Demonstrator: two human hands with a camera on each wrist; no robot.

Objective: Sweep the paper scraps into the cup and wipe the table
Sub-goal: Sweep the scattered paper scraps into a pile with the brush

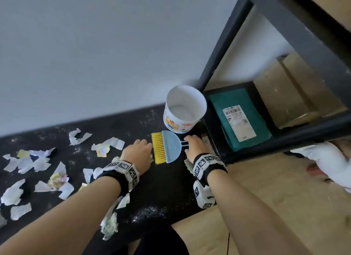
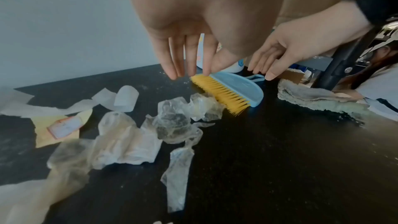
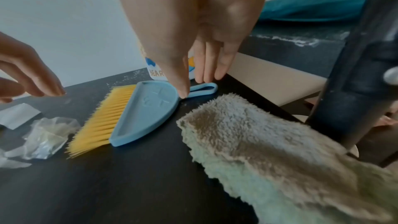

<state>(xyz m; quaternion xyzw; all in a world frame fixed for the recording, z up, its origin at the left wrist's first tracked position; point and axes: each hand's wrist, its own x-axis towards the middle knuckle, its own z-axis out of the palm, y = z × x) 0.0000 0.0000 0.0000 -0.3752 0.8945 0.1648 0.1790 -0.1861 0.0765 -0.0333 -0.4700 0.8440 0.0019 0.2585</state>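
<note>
While both hands (image 1: pixel 139 149) (image 1: pixel 193 146) hover with fingers straight, cloth (image 3: pixel 269 151) and shelf post (image 3: pixel 353 74) flank brush (image 1: pixel 167 147).

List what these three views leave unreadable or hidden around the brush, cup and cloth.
- White printed paper cup: both wrist views show only slivers behind the fingers.
- Fluffy pale green cloth: head view shows only a corner beside the right wrist.
- Teal parcel: label print too small.
- Right hand: whether its fingertips touch the blue brush with yellow bristles is unclear.
</note>
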